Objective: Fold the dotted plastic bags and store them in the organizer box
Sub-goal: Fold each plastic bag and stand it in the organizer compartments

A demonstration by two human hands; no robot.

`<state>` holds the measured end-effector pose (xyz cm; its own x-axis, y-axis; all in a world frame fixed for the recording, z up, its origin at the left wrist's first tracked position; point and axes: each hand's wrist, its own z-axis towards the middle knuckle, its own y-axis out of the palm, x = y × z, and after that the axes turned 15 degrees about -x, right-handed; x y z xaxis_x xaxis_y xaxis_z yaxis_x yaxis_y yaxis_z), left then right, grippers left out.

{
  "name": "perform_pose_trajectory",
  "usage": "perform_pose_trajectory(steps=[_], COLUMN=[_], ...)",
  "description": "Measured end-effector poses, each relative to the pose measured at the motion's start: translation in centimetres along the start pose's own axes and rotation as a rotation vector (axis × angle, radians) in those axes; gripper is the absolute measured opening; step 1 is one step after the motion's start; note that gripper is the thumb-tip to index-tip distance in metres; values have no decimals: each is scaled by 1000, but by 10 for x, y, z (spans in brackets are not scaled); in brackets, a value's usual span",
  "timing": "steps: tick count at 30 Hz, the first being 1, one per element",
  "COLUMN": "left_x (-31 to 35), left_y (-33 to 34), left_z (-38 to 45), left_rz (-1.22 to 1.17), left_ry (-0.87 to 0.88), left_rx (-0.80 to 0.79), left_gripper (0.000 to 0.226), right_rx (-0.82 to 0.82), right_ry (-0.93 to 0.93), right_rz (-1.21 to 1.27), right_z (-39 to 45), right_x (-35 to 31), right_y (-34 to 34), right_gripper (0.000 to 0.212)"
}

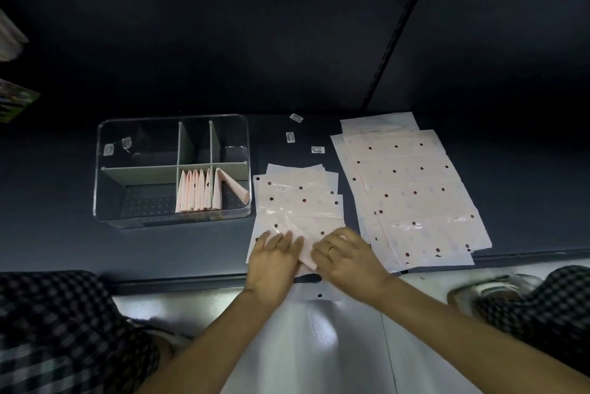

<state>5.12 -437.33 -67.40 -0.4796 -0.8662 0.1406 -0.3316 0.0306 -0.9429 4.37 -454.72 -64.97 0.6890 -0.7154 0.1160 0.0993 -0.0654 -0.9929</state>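
Observation:
A pile of pink dotted plastic bags (300, 199) lies flat on the dark shelf in front of me. On its near end sits a partly folded bag (305, 250). My left hand (273, 261) presses flat on the fold with straight fingers. My right hand (346, 255), a ring on one finger, has its fingers curled over the fold's right edge. A second, larger spread of dotted bags (412, 192) lies to the right. The clear organizer box (172, 170) stands at the left, with several folded pink bags (198, 191) upright in a front compartment.
Three small barcode labels (317, 150) lie on the shelf behind the middle pile. The shelf's front edge (191, 280) runs just under my wrists. A dark back wall with a slotted upright (396, 30) rises behind. My checked-trousered knees flank a pale floor.

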Motion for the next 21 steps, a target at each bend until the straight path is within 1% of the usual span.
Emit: perform_pose_trajectory(steps=[1,2,3,5,6,8,10,12,14,16,19,21], left_x=[0,0,-1,-6,-8,-15,-21,-24,-27,-31,-34,-32], left_y=[0,2,4,10,14,17,21,23,24,28,32,32], left_z=[-2,-3,-5,-7,-8,-9,-10,-10,-11,-12,-12,-10], left_rz=[-4,-38,-72,-155,-223,-308,-346,-377,-380,-411,-579,-662], left_ry=[48,79,101,152,182,227,261,292,312,277,115,-2], left_rx=[23,44,68,51,23,-29,-61,-66,-56,1,127,135], left_gripper=[49,54,59,66,67,66,63,56,45,34,18,16], right_rx=[20,21,-4,-74,-94,-110,-112,-129,-141,-159,-219,-239], right_ry=[-16,-22,-7,56,88,124,120,125,155,247,475,593], right_rz=[59,113,170,290,340,408,458,512,548,602,794,890], right_z=[-3,-6,-8,-12,-12,-11,-8,-6,-3,1,4,6], right_x=[-5,-9,-11,-10,-8,-5,-3,-2,0,1,-2,-4], right_y=[-1,-1,0,3,5,8,12,16,20,25,34,37], right_gripper=[12,17,28,47,49,42,36,31,19,7,18,20])
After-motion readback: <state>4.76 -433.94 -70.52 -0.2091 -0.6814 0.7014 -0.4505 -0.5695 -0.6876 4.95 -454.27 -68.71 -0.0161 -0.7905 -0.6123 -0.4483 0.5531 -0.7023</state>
